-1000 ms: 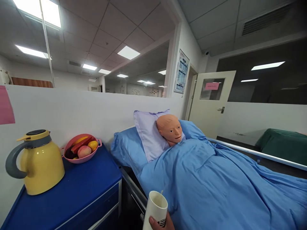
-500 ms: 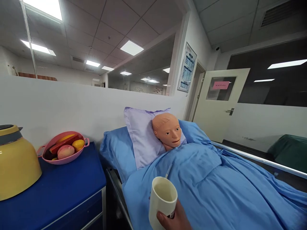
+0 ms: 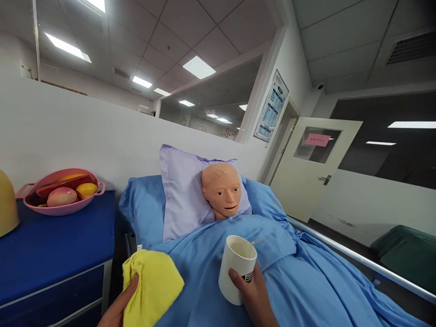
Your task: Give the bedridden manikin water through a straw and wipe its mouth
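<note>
A white cup (image 3: 236, 270) is gripped in my right hand (image 3: 254, 290), thumb across its front over a black-and-white label. A thin pale stick-like thing (image 3: 254, 243) shows behind the cup's rim; the rest of it is hidden. My left hand (image 3: 124, 299) pinches a folded yellow cloth (image 3: 151, 286) over the near side of the bed. Beyond both hands, a manikin (image 3: 221, 190) lies with its head on a lilac pillow (image 3: 180, 195), covered by a blue quilt (image 3: 204, 272) up to its neck.
On the left, a blue bedside cabinet (image 3: 68, 245) carries a pink basket (image 3: 64, 210) of fruit and a yellow jug (image 3: 7, 204). A metal bed rail (image 3: 340, 247) runs along the far side. Behind it stands an open door (image 3: 306, 177).
My left hand has come into view at lower left, holding the yellow cloth. The cup in my right hand has shifted slightly up and right. The view has tilted.
</note>
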`<action>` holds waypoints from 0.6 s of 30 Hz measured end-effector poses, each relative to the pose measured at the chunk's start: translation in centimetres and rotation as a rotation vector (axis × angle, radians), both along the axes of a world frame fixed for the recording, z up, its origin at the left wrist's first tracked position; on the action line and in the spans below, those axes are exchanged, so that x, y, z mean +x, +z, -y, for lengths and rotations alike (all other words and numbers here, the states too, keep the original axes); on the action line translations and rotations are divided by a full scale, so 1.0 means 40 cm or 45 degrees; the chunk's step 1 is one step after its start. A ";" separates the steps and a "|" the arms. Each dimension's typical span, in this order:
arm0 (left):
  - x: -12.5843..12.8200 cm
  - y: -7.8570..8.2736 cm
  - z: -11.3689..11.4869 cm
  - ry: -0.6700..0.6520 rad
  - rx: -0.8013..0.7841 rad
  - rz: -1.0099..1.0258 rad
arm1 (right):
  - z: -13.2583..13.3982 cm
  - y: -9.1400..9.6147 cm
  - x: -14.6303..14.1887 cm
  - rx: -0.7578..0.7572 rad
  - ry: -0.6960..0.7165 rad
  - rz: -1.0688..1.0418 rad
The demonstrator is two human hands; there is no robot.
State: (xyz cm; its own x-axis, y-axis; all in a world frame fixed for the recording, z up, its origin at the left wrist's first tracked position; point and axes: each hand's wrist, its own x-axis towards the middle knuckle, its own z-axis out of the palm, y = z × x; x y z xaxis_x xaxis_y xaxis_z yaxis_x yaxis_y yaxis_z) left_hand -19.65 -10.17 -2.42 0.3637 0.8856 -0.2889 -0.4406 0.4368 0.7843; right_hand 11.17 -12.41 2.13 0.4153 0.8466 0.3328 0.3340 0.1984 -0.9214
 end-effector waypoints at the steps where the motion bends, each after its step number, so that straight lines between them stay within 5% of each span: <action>1: 0.034 0.032 -0.006 -0.007 -0.029 0.089 | -0.009 0.007 0.015 0.013 -0.004 -0.010; 7: 0.211 0.120 -0.069 0.085 -0.245 0.454 | -0.097 0.058 0.083 0.052 0.089 -0.122; 13: 0.304 0.139 -0.110 0.026 -0.258 0.567 | -0.172 0.040 0.118 0.032 0.291 -0.290; 18: 0.359 0.116 -0.123 0.014 -0.210 0.661 | -0.175 0.013 0.135 0.044 0.387 -0.388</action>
State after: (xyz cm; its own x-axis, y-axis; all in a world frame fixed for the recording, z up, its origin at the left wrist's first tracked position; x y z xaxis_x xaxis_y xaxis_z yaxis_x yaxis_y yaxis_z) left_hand -5.29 -5.27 2.22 0.4867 0.8481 -0.2094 -0.7570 0.5291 0.3835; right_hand 16.57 -5.42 2.65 0.2323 0.9362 0.2637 -0.0304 0.2780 -0.9601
